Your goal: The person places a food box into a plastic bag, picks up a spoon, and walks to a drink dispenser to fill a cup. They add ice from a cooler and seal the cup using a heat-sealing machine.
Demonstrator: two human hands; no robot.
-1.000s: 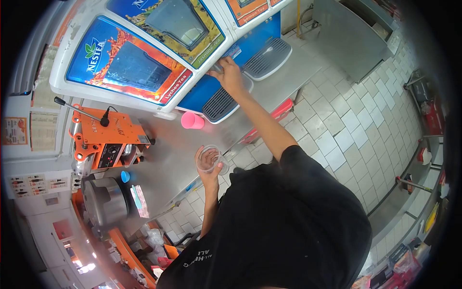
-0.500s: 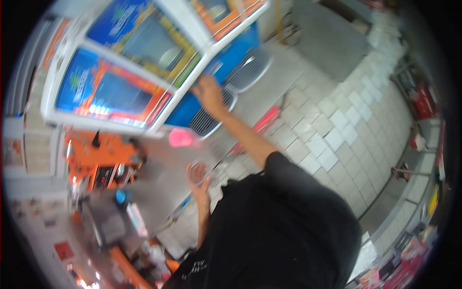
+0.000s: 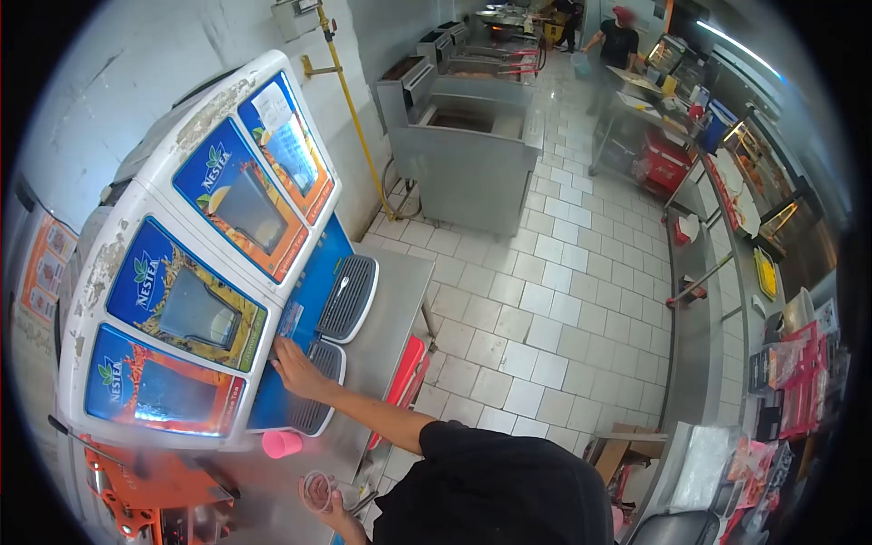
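We look down at two bare hands beside a white drinks dispenser (image 3: 195, 127) with four Nestea panels. Our right hand (image 3: 298, 371) reaches to the dispenser's lower front edge, fingers together and bent a little; their tips are partly hidden, so we cannot tell whether they grip anything. Our left hand (image 3: 341, 521) is closed around a clear cup (image 3: 316, 491), nearer our body than the right hand, with the cup's round rim towards us.

Between our hands, a pink cup (image 3: 282, 443) stands on the steel counter (image 3: 389, 313), near the dispenser's corner. Just beside our right hand is a dark, slatted drip tray (image 3: 320, 400); a second drip tray (image 3: 350, 300), with a small white item on it, lies beyond. To the left of our left hand sits an orange machine (image 3: 154, 481). Well ahead of both hands, past a steel kitchen unit (image 3: 468, 173), a person (image 3: 619, 44) in dark clothes and red headwear stands across the tiled floor (image 3: 509, 336).
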